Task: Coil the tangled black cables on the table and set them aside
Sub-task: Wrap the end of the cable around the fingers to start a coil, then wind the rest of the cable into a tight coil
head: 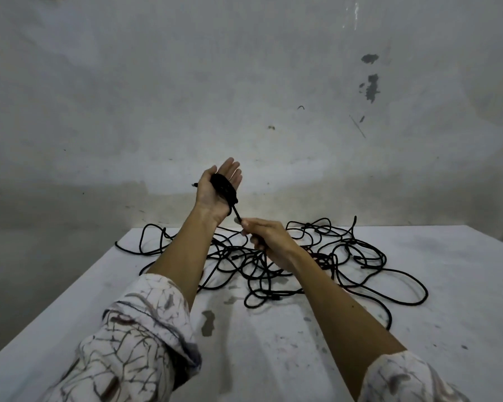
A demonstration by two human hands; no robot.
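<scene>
Black cables [288, 265]: thin, matte, round cord, lying in a loose tangle of overlapping loops on the white bench [447, 285], toward its far edge. Loops spread wide; one strand trails out to 9 o'clock of the heap, a large open loop lies at 4 o'clock, and a free end stands up at about 1 o'clock. A few small connector ends show inside the heap.

Coil [224, 188]: several tight turns of the same black cord, wrapped around the palm of the left hand [217, 188]. That hand is raised above the far bench edge, at 11 o'clock of the heap, palm facing the camera, fingers [230, 169] straight and relaxed; thumb lies against the coil. A short cable end pokes out past the thumb side.

From the coil a taut strand runs down to the right hand [266, 237], which is curled around the cord, pinching it just below the left wrist, over the heap.

Both forearms bare, patterned white sleeves [134, 338] pushed up. Bench top is stained. Grey, blotched wall [244, 82] behind.
</scene>
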